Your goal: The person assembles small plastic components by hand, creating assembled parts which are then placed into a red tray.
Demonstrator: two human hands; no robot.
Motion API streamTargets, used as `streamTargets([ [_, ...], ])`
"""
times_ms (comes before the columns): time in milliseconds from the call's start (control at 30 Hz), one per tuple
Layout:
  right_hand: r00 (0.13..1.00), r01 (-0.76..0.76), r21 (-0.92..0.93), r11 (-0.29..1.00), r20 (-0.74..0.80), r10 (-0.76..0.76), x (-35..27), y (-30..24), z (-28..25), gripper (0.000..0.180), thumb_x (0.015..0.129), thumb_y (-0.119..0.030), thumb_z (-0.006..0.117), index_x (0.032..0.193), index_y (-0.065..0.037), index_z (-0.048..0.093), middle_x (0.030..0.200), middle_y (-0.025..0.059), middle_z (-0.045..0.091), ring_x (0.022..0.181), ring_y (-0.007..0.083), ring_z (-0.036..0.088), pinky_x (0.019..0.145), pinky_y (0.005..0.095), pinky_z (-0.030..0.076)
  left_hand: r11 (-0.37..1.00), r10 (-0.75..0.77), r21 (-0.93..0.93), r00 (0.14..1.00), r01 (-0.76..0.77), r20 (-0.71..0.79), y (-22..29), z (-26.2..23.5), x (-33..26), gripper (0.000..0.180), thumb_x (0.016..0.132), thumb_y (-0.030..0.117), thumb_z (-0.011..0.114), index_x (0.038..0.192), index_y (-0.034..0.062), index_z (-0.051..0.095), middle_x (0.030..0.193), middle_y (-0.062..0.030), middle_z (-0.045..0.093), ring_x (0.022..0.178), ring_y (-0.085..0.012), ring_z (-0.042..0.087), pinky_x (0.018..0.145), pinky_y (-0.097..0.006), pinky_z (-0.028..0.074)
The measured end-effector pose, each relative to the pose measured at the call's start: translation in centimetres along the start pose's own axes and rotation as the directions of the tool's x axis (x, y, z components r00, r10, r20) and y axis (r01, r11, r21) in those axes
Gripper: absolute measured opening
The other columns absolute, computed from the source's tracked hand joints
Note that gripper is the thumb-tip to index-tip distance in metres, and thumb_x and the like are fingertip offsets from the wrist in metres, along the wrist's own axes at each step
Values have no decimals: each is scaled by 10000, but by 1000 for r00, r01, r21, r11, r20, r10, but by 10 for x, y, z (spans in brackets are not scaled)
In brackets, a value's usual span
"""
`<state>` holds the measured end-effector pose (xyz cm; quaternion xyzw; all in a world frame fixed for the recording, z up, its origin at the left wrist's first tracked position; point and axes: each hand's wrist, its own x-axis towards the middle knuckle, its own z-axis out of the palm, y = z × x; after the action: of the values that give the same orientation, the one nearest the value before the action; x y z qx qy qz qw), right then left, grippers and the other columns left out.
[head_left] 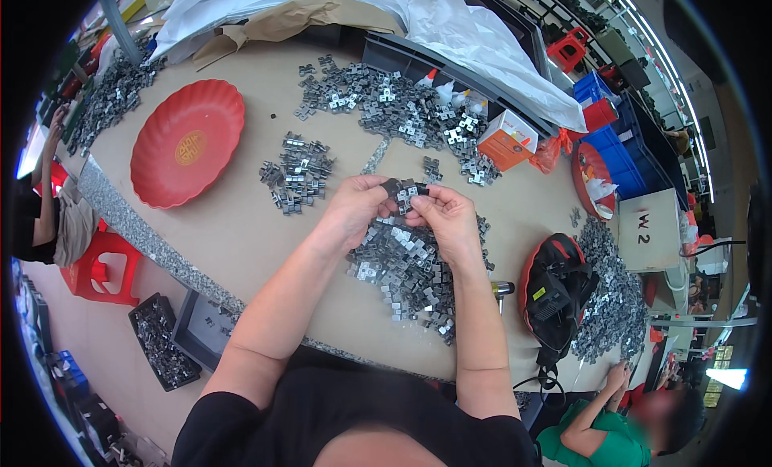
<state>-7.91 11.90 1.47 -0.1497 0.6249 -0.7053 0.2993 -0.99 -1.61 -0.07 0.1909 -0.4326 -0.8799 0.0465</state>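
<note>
My left hand (354, 206) and my right hand (446, 218) meet above the table, both pinching a small grey metal bracket (407, 192) between the fingertips. A dark part sits at the top of that bracket. Directly below my hands lies a heap of the same stamped metal brackets (402, 274). A smaller pile of brackets (297, 178) rests to the left of my left hand.
A red plastic dish (186, 141) lies empty at the left. A wide scatter of brackets (394, 105) and an orange-white box (507, 139) sit further back. A red dish with black gear (555, 286) is at the right. Another person in green (611, 431) works lower right.
</note>
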Motion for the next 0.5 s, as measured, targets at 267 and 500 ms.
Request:
streamTargets([
  [267,999,14,44,999,46,-16,-5,0,2,235,760,-3,550,972,87,502,761,101,584,602,122,574,569,222,507,995,-21,-98,1000,19,-18,-2,-2,0,119,760,17,475,819,-27,569,694,-55,572,590,-105,514,545,-218,404],
  [500,997,-63,78,995,51,59,-2,-1,-7,203,750,-7,557,935,72,530,742,92,588,586,113,572,548,221,509,993,79,87,995,-84,53,-2,2,0,121,759,24,487,828,-18,577,695,-46,573,617,-94,514,566,-205,402],
])
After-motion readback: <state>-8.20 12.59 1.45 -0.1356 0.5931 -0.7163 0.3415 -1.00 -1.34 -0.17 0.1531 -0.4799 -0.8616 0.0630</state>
